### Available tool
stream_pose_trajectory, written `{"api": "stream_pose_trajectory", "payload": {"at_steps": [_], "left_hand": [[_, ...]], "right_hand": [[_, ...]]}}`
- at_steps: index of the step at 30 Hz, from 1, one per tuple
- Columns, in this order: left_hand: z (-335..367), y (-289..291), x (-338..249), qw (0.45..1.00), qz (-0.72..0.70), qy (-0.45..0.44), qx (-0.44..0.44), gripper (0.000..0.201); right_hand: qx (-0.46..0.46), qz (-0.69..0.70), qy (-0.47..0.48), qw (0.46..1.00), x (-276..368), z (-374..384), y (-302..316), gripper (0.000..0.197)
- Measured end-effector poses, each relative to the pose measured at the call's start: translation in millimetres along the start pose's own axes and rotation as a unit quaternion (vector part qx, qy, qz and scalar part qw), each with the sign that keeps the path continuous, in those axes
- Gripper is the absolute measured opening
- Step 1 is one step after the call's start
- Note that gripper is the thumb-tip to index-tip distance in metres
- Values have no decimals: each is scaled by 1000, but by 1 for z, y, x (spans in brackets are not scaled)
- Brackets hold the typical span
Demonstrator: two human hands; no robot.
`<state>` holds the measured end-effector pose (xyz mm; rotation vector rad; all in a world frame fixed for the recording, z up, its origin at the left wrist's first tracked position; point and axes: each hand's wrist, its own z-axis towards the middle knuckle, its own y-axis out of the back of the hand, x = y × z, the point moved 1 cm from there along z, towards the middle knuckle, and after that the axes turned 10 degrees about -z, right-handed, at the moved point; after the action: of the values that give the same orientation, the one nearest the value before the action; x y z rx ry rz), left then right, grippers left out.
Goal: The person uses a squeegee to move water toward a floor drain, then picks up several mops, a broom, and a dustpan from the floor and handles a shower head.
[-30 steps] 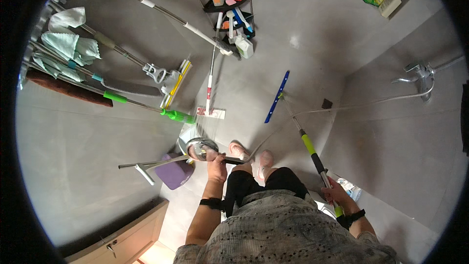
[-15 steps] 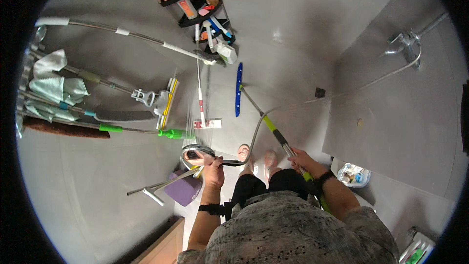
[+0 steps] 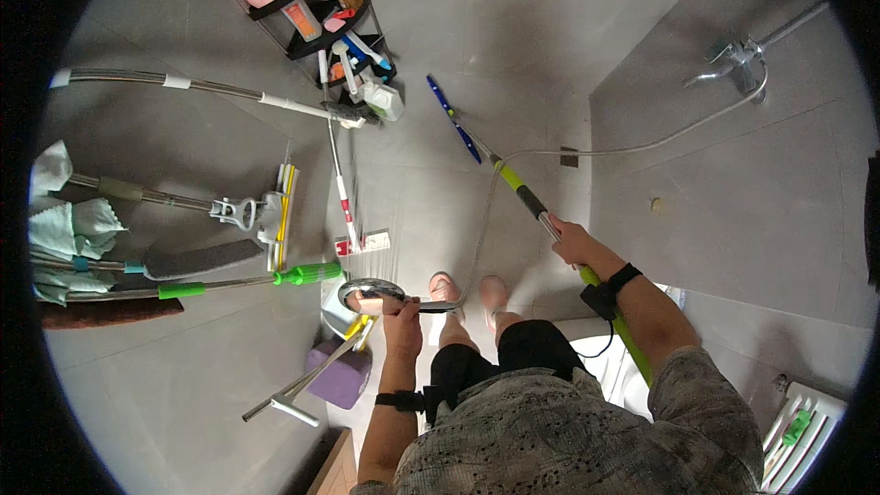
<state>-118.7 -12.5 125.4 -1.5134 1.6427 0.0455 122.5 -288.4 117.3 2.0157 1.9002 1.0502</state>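
My left hand (image 3: 401,325) is closed around the handle of a round chrome shower head (image 3: 368,291). Thin streams of water spray from it toward the floor beyond. A flexible metal hose (image 3: 488,227) loops from the handle over to the right wall. My right hand (image 3: 576,247) grips the lower part of a long pole (image 3: 524,197) with lime-green and dark sections. At the pole's far end a narrow blue bar-shaped head (image 3: 452,119) lies slanted on the grey floor; its underside is hidden. The pole's near end runs back under my right forearm.
A black corner rack (image 3: 316,14) holds bottles and brushes. Along the left wall are mops (image 3: 275,220), cloths (image 3: 78,229) and poles. A purple bin (image 3: 341,376) stands near my left arm. The shower tap (image 3: 738,64) is on the right wall; a white fixture (image 3: 614,362) sits behind my right arm.
My right hand has pushed farther out with the pole. The blue head has slid away from me and turned to a slant. My left hand still holds the spraying shower head; the view has shifted.
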Motion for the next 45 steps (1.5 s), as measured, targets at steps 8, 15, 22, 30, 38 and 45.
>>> {"api": "stream_pose_trajectory", "payload": {"at_steps": [8, 15, 22, 30, 38, 45], "left_hand": [[38, 2, -19, 983, 153, -26, 95, 25], [58, 4, -43, 958, 261, -82, 83, 18], [56, -4, -44, 969, 221, -38, 107, 19], [61, 5, -40, 957, 247, -1, 153, 20], [53, 17, -45, 947, 256, 23, 195, 21], [27, 23, -41, 939, 271, 66, 201, 26]], "right_hand": [[-56, -112, 137, 983, 50, 57, -7, 68], [49, 125, 40, 990, 103, 104, -1, 41], [112, 415, -22, 902, 66, 65, -33, 40], [103, 522, -93, 841, 25, 4, -63, 63], [6, 481, -121, 868, -1, -53, -94, 54], [32, 284, -203, 936, 9, -184, -141, 62]]}}
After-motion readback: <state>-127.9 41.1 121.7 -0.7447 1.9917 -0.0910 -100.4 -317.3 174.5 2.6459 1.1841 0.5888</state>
